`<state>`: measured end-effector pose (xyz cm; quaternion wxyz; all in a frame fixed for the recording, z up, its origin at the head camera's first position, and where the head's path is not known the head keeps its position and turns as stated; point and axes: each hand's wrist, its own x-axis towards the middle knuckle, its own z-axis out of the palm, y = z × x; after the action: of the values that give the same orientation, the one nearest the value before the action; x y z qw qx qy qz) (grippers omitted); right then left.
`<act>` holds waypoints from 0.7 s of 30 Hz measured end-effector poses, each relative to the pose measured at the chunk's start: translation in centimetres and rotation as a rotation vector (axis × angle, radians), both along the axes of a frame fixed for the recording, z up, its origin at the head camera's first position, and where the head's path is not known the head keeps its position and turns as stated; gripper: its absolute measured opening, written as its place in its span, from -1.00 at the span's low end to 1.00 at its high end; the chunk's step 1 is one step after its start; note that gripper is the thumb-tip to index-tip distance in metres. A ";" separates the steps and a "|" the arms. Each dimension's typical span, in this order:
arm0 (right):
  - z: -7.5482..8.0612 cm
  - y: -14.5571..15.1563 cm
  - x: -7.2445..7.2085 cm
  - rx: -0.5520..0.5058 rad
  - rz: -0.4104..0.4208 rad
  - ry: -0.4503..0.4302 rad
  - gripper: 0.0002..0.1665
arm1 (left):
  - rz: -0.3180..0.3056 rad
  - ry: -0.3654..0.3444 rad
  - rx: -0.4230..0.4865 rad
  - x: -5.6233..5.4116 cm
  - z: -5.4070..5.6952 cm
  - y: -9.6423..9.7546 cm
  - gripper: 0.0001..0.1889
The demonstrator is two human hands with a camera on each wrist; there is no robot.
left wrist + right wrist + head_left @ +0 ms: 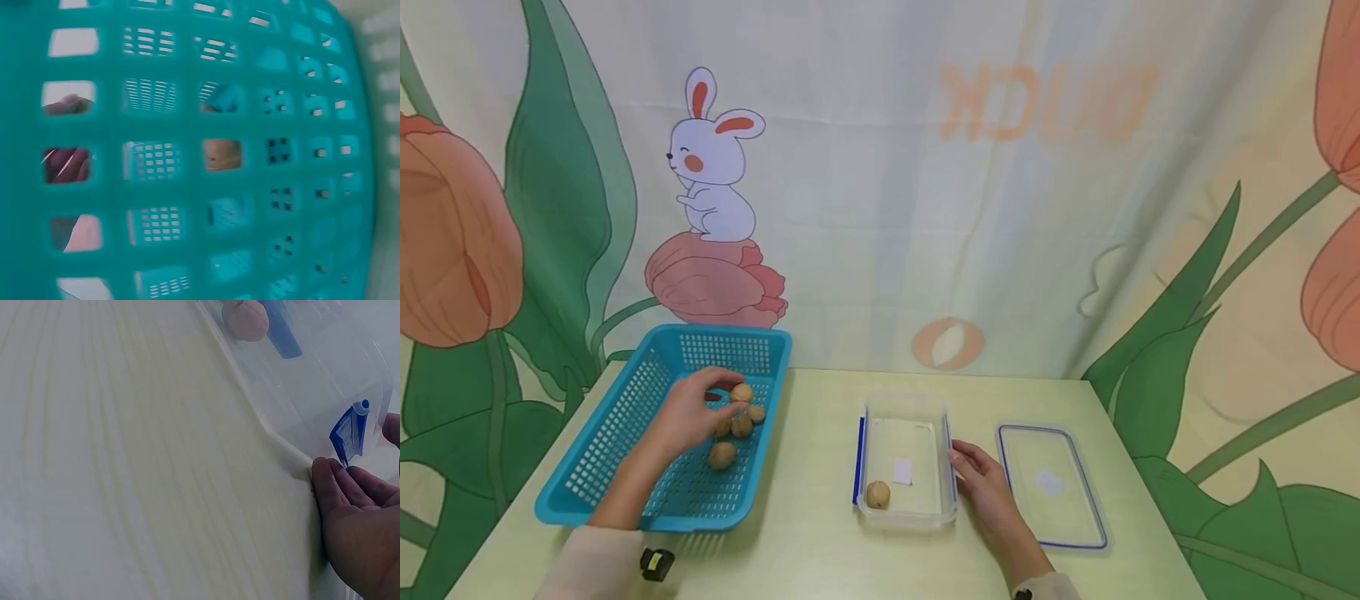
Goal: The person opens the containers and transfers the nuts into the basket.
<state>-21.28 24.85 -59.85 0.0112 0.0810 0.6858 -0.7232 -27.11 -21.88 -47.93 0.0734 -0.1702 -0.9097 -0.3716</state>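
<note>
My left hand reaches into a blue-green plastic basket, thumb and fingers pinching a walnut. Several more walnuts lie below and beside it on the basket floor. In the left wrist view the basket's perforated wall covers most of the hand. To the right, a clear lidless container with blue clips holds one walnut in its near left corner. My right hand touches the container's right side, its fingers fairly straight beside a blue clip.
A clear lid with a blue seal lies right of the container. Inside the container is a small white label. The pale table ends against a printed curtain at the back.
</note>
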 end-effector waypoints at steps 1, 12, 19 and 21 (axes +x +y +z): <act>0.0 0.0 0.0 -0.006 -0.001 -0.002 -0.32 | 0.007 0.005 -0.002 -0.1 -0.3 -0.1 -0.58; -0.2 -0.1 0.0 -0.028 -0.002 0.016 -0.34 | 0.059 -0.008 -0.020 -1.3 -2.9 -1.0 -0.63; 0.0 -0.1 0.0 -0.026 0.003 0.006 -0.34 | 0.083 -0.050 -0.029 -1.5 -3.3 -1.2 -0.58; 0.0 -0.1 0.0 -0.021 0.000 0.003 -0.34 | 0.080 -0.055 -0.026 -1.4 -3.4 -1.2 -0.57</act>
<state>-21.27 24.73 -59.83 0.0111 0.0797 0.6780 -0.7306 -28.54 -23.06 -51.34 0.0609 -0.1242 -0.9222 -0.3610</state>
